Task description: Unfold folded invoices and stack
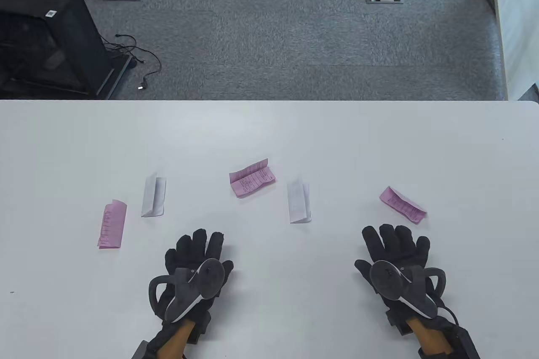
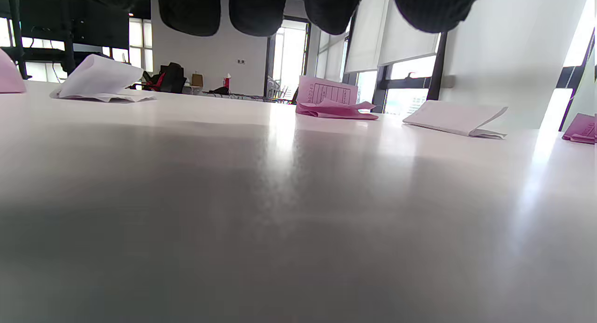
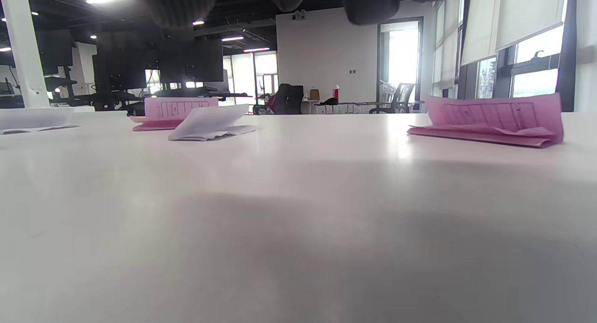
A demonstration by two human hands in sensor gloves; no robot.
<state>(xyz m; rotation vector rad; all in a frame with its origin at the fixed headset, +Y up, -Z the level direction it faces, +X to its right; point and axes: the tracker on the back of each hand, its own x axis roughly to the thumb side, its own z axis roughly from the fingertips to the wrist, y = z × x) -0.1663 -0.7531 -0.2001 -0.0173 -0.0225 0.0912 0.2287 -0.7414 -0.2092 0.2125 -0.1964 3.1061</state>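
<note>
While five folded invoices are lying scattered across the middle of the frame in the table view, none is being handled yet: a pink one at far left, a white one beside it, a pink one at centre, a white one to its right, and a pink one at far right. Below them, the left hand and right hand are resting flat on the white bench, each grip spread open and holding nothing. Since the sheets are thin and light, a careless pinch is likely to be sliding or tearing a slip, and stacking half-creased sheets is risking a pile that springs apart.
</note>
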